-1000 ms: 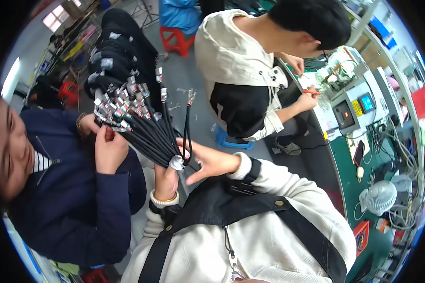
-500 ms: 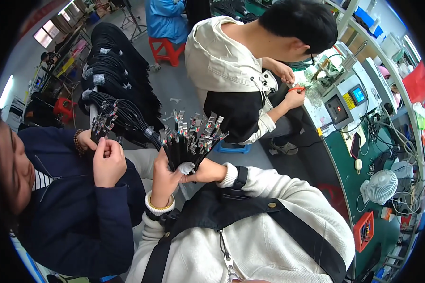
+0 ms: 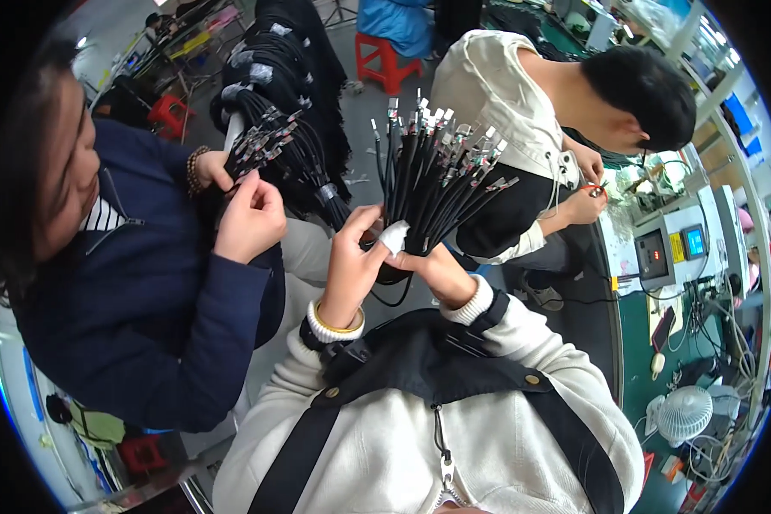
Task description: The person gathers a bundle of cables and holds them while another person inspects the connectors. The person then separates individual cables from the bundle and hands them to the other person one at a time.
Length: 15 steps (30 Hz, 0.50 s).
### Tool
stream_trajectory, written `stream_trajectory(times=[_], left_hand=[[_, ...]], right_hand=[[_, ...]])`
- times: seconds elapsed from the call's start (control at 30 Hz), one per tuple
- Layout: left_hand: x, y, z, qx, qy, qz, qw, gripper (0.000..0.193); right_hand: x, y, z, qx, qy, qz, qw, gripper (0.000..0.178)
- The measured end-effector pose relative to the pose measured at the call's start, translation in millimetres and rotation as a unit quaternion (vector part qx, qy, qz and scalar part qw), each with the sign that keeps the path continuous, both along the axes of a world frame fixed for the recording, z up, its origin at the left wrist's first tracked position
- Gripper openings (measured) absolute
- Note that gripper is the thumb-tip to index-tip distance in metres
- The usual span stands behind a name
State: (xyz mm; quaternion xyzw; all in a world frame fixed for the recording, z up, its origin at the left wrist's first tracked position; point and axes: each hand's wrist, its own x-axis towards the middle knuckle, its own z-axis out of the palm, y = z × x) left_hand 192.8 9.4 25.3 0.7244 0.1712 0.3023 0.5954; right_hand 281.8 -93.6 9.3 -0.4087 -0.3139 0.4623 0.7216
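Note:
I hold a bundle of black cables (image 3: 437, 184) upright in front of my chest, its metal-tipped ends fanned out at the top. White tape (image 3: 394, 236) wraps the bundle at the grip. My left hand (image 3: 351, 265) clasps it from the left and my right hand (image 3: 424, 261) grips it from the right. To my left a person in a dark blue jacket fingers the ends of a second black cable bundle (image 3: 274, 146) with both hands (image 3: 248, 214).
Another person in a cream hoodie (image 3: 505, 111) works at the green bench (image 3: 651, 343) on the right, beside a small meter (image 3: 655, 253) and a white fan (image 3: 684, 413). Red stools (image 3: 385, 56) stand behind. More black cable bundles (image 3: 291, 51) hang at the back.
The bundle in my hands has turned upright and its ends now fan upward. The person on the left has drawn the second bundle closer to themselves.

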Motion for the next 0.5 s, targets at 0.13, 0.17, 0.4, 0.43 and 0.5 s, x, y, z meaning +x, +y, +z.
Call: stream_trajectory(times=[0.13,0.17,0.4,0.43,0.5], left_hand=[[3.5,-1.0,7.7,0.059,0.027,0.024,0.998,0.037],[3.4,-1.8,7.3,0.059,0.028,0.029,0.997,0.037],[6.6,-11.2,6.0,-0.004,-0.066,0.041,0.997,0.039],[4.0,-11.4,9.2,-0.004,-0.066,0.043,0.997,0.039],[-2.1,-12.9,24.3,0.127,-0.058,0.096,0.985,0.04]], right_hand=[[5.3,1.5,-4.3,-0.017,0.041,0.026,0.999,0.038],[6.1,1.6,-4.9,-0.026,0.041,0.039,0.998,0.039],[-1.4,-2.6,2.0,-0.009,0.057,0.026,0.998,0.049],[-3.2,-3.2,2.5,-0.005,0.064,0.019,0.998,0.049],[-4.1,-3.6,-0.9,-0.019,0.068,0.027,0.997,0.048]])
